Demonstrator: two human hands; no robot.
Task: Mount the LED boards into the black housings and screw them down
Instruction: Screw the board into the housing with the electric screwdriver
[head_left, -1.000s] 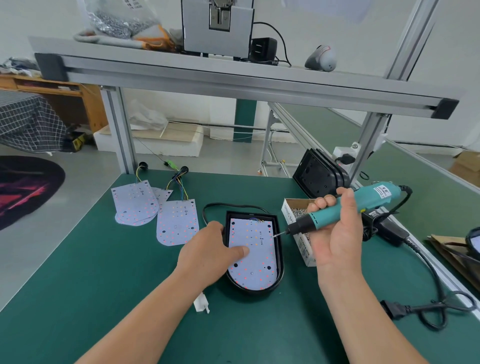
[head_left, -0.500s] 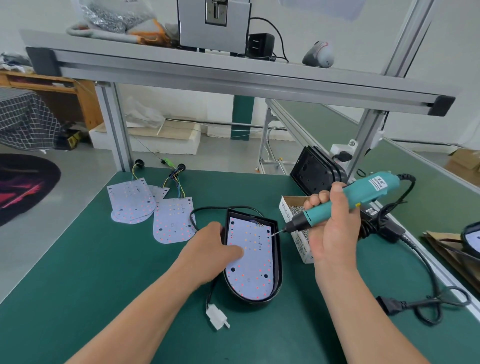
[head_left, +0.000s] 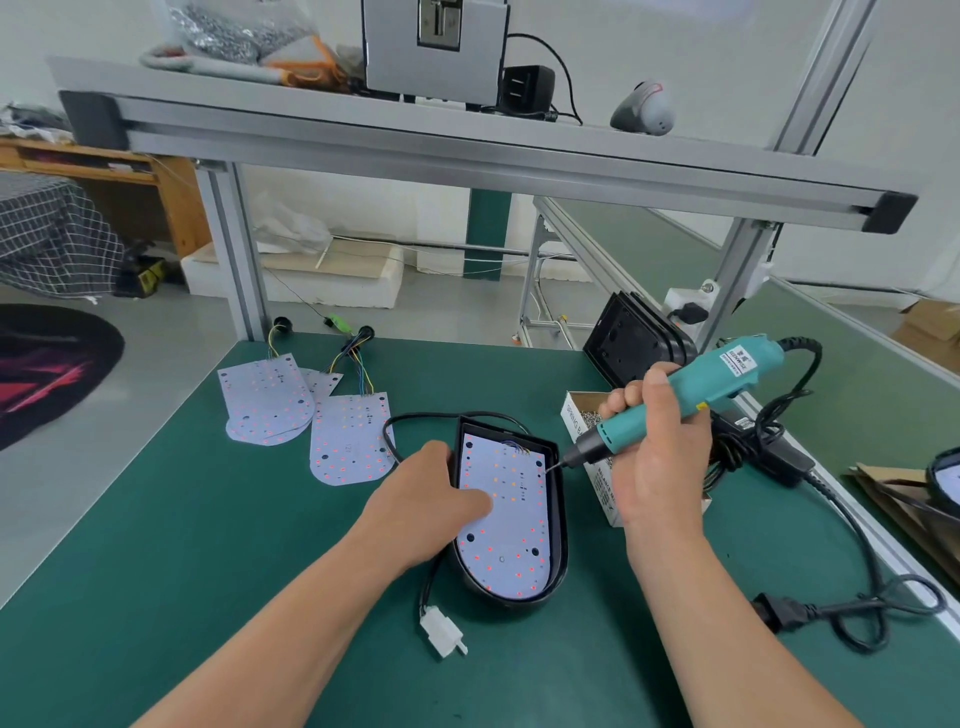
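Observation:
A black housing (head_left: 560, 540) lies on the green bench with a white LED board (head_left: 511, 540) seated inside it. My left hand (head_left: 423, 493) rests on the housing's left edge, thumb pressing flat on the board. My right hand (head_left: 657, 447) grips a teal electric screwdriver (head_left: 691, 400), tilted down to the left. Its bit tip hovers at the board's upper right edge. A black cable runs from the housing to a white connector (head_left: 441, 631) near me.
Spare LED boards (head_left: 348, 439) with coloured wires lie at the far left. A cardboard box of screws (head_left: 587, 421) stands behind the screwdriver. Black housings (head_left: 631, 340) lean on the right post. The screwdriver's black cord (head_left: 852, 587) loops across the bench's right side.
The housing with its board has shifted slightly, and its white connector now shows more fully near me. The screwdriver tip stays close to the board's upper right edge.

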